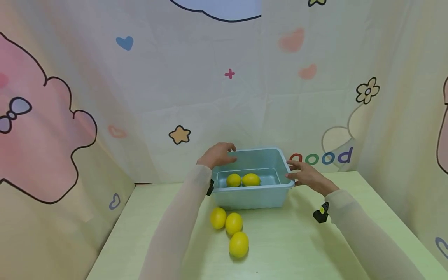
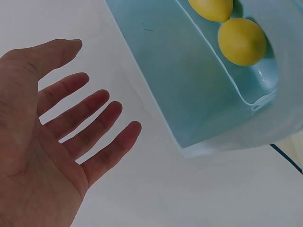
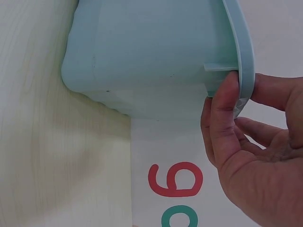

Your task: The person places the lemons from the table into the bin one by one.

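Covering the rear and both sides, a creased, cloth-like backdrop [image 1: 196, 85] is printed with hearts, stars, a flower and the lowercase word "good" [image 1: 323, 157], lettered in red, green, blue and purple. Below it, a pale, faintly wood-grained tabletop [image 1: 297, 249] is seen. On this, near the backdrop, a smooth light-blue bin [image 1: 250, 198], plastic in appearance, is set; it is rectangular, with rounded corners and a turned-out rim. At its right end the rim is gripped between thumb and fingers of the right hand [image 1: 309, 177]. The left hand [image 1: 217, 154] is held open, fingers spread, just beside the left end, not touching. Two lemons [image 1: 251, 180], yellow and oval, are contained side by side on the bin floor; three more lemons [image 1: 234, 223] are grouped on the tabletop in front.
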